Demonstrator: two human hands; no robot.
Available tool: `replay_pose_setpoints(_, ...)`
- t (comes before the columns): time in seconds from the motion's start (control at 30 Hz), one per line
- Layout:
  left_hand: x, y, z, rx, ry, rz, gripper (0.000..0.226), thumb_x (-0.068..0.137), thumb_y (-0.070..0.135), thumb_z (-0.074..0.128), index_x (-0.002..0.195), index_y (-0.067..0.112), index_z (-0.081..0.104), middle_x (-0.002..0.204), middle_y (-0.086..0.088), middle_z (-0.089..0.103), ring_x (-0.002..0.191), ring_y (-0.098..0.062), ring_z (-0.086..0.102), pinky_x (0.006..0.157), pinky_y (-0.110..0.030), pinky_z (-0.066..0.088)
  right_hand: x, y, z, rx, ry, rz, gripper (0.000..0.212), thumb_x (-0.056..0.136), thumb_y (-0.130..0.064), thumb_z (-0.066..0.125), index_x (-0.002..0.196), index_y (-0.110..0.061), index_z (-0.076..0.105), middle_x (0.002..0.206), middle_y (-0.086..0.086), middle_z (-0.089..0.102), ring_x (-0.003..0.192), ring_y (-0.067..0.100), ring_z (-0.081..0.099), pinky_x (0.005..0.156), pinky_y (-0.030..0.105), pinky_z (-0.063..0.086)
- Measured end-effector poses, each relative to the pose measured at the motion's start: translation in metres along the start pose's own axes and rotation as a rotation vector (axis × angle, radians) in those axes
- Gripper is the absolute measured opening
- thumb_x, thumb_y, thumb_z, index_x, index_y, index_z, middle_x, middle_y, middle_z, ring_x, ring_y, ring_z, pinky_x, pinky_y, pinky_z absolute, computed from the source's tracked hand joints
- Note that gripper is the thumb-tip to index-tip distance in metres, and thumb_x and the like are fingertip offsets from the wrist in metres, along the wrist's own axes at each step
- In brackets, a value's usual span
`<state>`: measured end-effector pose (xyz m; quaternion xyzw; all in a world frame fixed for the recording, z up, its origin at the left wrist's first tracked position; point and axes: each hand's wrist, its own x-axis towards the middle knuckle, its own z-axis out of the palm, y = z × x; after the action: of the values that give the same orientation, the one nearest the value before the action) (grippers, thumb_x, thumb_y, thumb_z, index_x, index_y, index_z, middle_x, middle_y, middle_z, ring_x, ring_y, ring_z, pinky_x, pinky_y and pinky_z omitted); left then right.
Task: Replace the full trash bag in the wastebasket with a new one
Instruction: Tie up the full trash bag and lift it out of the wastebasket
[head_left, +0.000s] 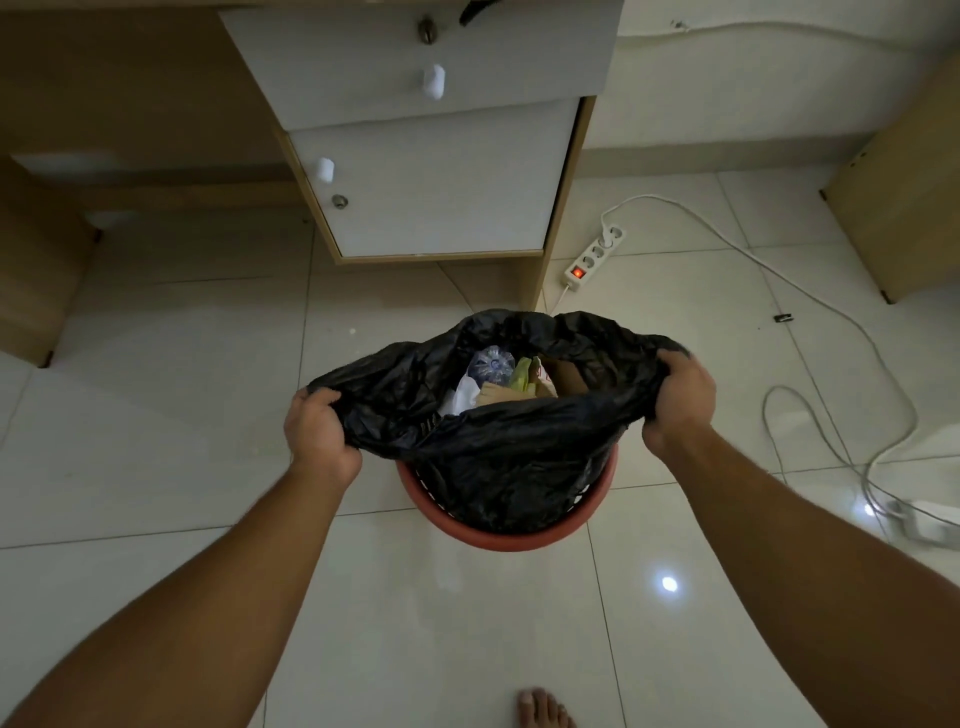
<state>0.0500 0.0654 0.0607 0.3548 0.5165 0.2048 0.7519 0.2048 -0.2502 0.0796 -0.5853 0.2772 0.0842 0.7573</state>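
2 bare hands, left hand (321, 431) and right hand (679, 399), clench 1 black plastic trash bag (498, 447) in 1 red round wastebasket (506, 535) on glossy white floor tiles (182, 415) beside 1 white-fronted wooden cabinet (431, 171).

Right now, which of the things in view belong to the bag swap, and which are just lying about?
Part of the job:
- black trash bag, mouth open, rubbish showing
- red wastebasket under it
- left hand and right hand, each gripping a side of the bag's rim

Lying about:
- power strip, switch lit
- white cables
- drawer cabinet
- small dark object on the floor tiles
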Motion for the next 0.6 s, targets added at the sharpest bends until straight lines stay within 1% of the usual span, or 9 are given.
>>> replay_pose_setpoints(0.03, -0.001, 0.005, 0.004, 0.069, -0.008, -0.043, 0.017, 0.089, 0.017, 0.060, 0.099, 0.011, 0.071, 0.096, -0.009, 0.075, 0.095, -0.031, 0.071, 0.073, -0.038, 0.059, -0.001, -0.003, 0.002, -0.037, -0.060, 0.104, 0.020, 0.097, -0.022, 0.058, 0.103, -0.009, 0.072, 0.099, 0.009, 0.077, 0.091, 0.027, 0.073, 0.082, 0.038, 0.059)
replay_pose_setpoints(0.07, 0.000, 0.009, 0.008, 0.141, -0.047, -0.102, 0.026, 0.088, 0.031, 0.063, 0.104, 0.012, 0.073, 0.097, -0.008, 0.077, 0.094, -0.030, 0.073, 0.075, -0.040, 0.060, 0.000, -0.007, 0.004, -0.058, -0.106, 0.181, 0.027, 0.099, -0.029, 0.057, 0.110, -0.010, 0.072, 0.104, 0.010, 0.078, 0.092, 0.026, 0.075, 0.081, 0.039, 0.060)
replay_pose_setpoints(0.13, 0.002, 0.019, 0.014, 0.220, -0.133, -0.210, 0.041, 0.092, 0.044, 0.063, 0.117, 0.012, 0.071, 0.107, -0.010, 0.075, 0.098, -0.031, 0.072, 0.087, -0.043, 0.058, 0.004, -0.017, 0.012, -0.070, -0.123, 0.194, 0.026, 0.103, -0.025, 0.054, 0.117, -0.009, 0.069, 0.109, 0.013, 0.076, 0.090, 0.026, 0.076, 0.074, 0.038, 0.062)
replay_pose_setpoints(0.2, 0.004, 0.028, 0.020, 0.236, -0.134, -0.212, 0.038, 0.098, 0.037, 0.059, 0.122, 0.008, 0.067, 0.112, -0.014, 0.072, 0.100, -0.031, 0.070, 0.082, -0.041, 0.058, 0.007, -0.028, 0.024, -0.096, -0.131, 0.091, 0.022, 0.104, -0.015, 0.049, 0.107, -0.015, 0.071, 0.103, 0.010, 0.078, 0.091, 0.025, 0.076, 0.070, 0.036, 0.062)
replay_pose_setpoints(0.27, 0.003, 0.035, 0.028, 0.174, -0.159, -0.128, 0.034, 0.101, 0.028, 0.055, 0.125, 0.006, 0.064, 0.115, -0.016, 0.071, 0.100, -0.031, 0.070, 0.072, -0.037, 0.057, 0.001, -0.035, 0.039, -0.136, -0.202, -0.017, 0.033, 0.105, -0.008, 0.043, 0.101, -0.019, 0.073, 0.098, 0.007, 0.078, 0.097, 0.025, 0.074, 0.078, 0.037, 0.063)
replay_pose_setpoints(0.3, 0.002, 0.036, 0.032, 0.124, -0.163, -0.070, 0.033, 0.102, 0.025, 0.054, 0.128, 0.006, 0.062, 0.117, -0.016, 0.070, 0.100, -0.031, 0.070, 0.071, -0.037, 0.058, -0.002, -0.037, 0.044, -0.150, -0.239, -0.047, 0.036, 0.105, -0.007, 0.040, 0.103, -0.020, 0.073, 0.101, 0.007, 0.076, 0.100, 0.025, 0.072, 0.084, 0.039, 0.062)
replay_pose_setpoints(0.4, -0.002, 0.040, 0.040, -0.014, -0.133, 0.047, 0.032, 0.103, 0.017, 0.051, 0.132, 0.008, 0.061, 0.119, -0.013, 0.069, 0.102, -0.030, 0.069, 0.077, -0.040, 0.060, -0.005, -0.045, 0.050, -0.093, -0.276, -0.091, 0.038, 0.105, -0.004, 0.036, 0.107, -0.020, 0.070, 0.110, 0.009, 0.073, 0.099, 0.024, 0.070, 0.086, 0.037, 0.059)
replay_pose_setpoints(0.5, 0.003, 0.043, 0.034, -0.065, -0.068, 0.067, 0.032, 0.103, 0.013, 0.047, 0.131, 0.006, 0.061, 0.122, -0.015, 0.068, 0.106, -0.032, 0.068, 0.086, -0.042, 0.059, 0.003, -0.059, 0.045, 0.074, -0.144, -0.062, 0.025, 0.095, -0.002, 0.042, 0.096, -0.013, 0.064, 0.092, 0.008, 0.068, 0.083, 0.024, 0.064, 0.073, 0.033, 0.051)
replay_pose_setpoints(0.6, 0.002, 0.048, 0.018, -0.071, 0.027, 0.082, 0.030, 0.102, 0.007, 0.040, 0.116, 0.010, 0.066, 0.113, -0.014, 0.069, 0.101, -0.031, 0.068, 0.080, -0.037, 0.059, 0.002, -0.062, 0.024, 0.227, 0.011, -0.002, 0.009, 0.090, -0.010, 0.051, 0.084, -0.013, 0.057, 0.080, 0.007, 0.062, 0.074, 0.023, 0.060, 0.066, 0.031, 0.048)
